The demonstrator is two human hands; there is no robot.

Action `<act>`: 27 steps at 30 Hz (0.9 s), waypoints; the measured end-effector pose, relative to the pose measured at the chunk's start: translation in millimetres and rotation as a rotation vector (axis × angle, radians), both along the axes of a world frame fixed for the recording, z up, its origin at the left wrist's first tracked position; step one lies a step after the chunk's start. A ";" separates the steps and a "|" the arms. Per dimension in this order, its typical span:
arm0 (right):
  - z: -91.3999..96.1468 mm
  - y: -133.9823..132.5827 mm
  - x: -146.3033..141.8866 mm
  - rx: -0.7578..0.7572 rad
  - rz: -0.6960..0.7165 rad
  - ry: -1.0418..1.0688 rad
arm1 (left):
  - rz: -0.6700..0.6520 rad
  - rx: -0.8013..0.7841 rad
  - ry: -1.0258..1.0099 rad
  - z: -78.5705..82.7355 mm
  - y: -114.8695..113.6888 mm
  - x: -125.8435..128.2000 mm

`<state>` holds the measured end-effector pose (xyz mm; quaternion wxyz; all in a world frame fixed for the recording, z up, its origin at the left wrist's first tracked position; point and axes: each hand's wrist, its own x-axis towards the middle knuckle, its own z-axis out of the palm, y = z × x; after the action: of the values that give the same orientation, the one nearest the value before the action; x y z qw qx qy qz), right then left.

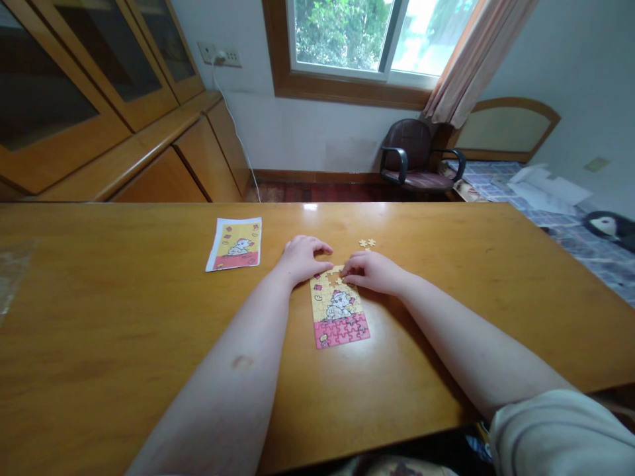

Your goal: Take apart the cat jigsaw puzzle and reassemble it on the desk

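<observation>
I seem to fill the top of the jigsaw puzzle (340, 324): left hand (301, 259) lies open, right hand (372, 272) curls, maybe gripping, I cannot tell; next needs the loose pieces (368, 243).

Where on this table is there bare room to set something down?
The bare table spreads right of the loose pieces, beyond the right hand, and left of the picture card. It's crowded at the top of the puzzle, where the left hand and right hand meet.

Wooden glass-front cabinets (94, 79), curtained window (342, 39), dark armchair (409, 155), patterned bed (560, 225)
</observation>
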<state>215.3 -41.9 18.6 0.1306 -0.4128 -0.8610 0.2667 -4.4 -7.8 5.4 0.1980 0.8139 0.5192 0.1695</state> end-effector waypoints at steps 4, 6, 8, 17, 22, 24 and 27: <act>0.7 -1.2 -0.4 -0.008 0.012 -0.014 | 0.005 0.007 -0.001 -1.8 0.9 0.2; 1.1 -1.7 -0.6 -0.010 0.012 -0.012 | 0.006 0.003 0.001 -1.6 0.8 0.3; 1.7 -2.3 -0.7 -0.001 0.019 -0.013 | 0.004 0.001 0.000 -0.8 0.5 0.4; 6.4 -3.0 -0.6 0.046 0.018 -0.024 | 0.009 0.000 0.001 -0.4 0.4 1.1; 6.9 -3.2 1.0 0.051 -0.006 -0.033 | 0.007 0.002 -0.004 -1.2 1.1 1.4; 6.8 -4.2 0.1 0.049 0.013 -0.055 | 0.007 0.004 -0.004 -1.3 1.3 1.5; 7.9 -6.0 -3.1 0.030 0.014 -0.087 | 0.006 -0.002 -0.008 -1.5 1.5 1.6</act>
<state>212.2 -47.9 26.5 0.0975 -0.4159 -0.8727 0.2366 -2.8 -6.3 3.9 0.2002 0.8115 0.5211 0.1728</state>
